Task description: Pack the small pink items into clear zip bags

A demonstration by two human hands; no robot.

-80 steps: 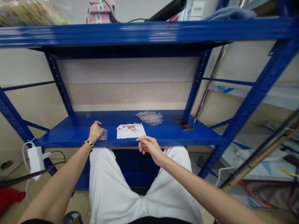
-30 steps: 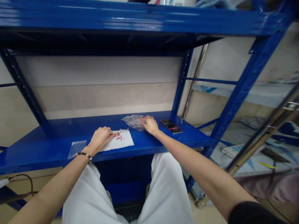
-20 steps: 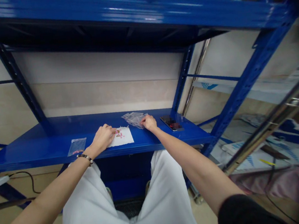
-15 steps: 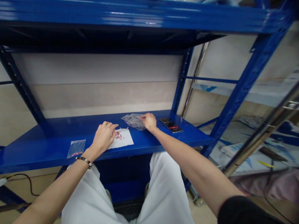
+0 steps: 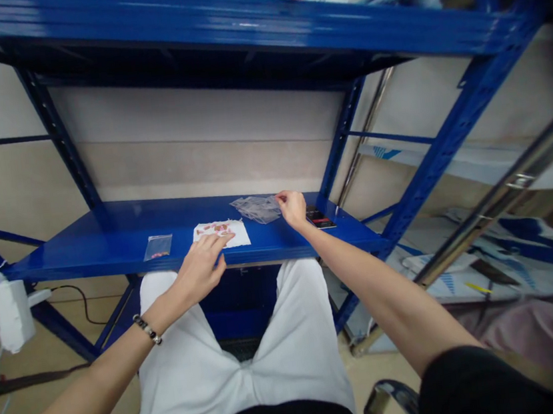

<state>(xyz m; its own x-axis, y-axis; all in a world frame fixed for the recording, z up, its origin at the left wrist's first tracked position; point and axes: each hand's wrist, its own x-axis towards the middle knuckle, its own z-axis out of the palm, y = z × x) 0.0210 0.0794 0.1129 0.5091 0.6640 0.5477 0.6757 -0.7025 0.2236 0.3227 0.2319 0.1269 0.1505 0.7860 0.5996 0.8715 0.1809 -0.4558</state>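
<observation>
here we go, down on the blue steel shelf [image 5: 108, 231], all glossy painted metal, and the left hand [image 5: 201, 268] is out over a sheet of white paper [image 5: 220, 234], fingers [image 5: 220, 241] spread wide, tips reaching the near edge of that ragged-edged sheet, small pink bits scattered across it. the right hand [image 5: 291, 208] is at the far end of a crumpled heap of clear plastic bags [image 5: 255, 209], thin shiny film, fingers [image 5: 282, 196] drawn narrow and touching its right end; whether they actually grip it, i can't tell from here. that heap lies on the shelf just past the paper, toward the back wall. left of the paper, a small clear zip bag [image 5: 158, 247] lies flat with pink pieces along its bottom, touching neither hand. over to the right, a flat phone [image 5: 321, 218], partly blurred, lies by the shelf's right upright, just beside the right hand. a beaded bracelet [image 5: 146, 329] circles the left wrist, and white trousers [image 5: 235, 366] fill the view below the shelf's front edge.
</observation>
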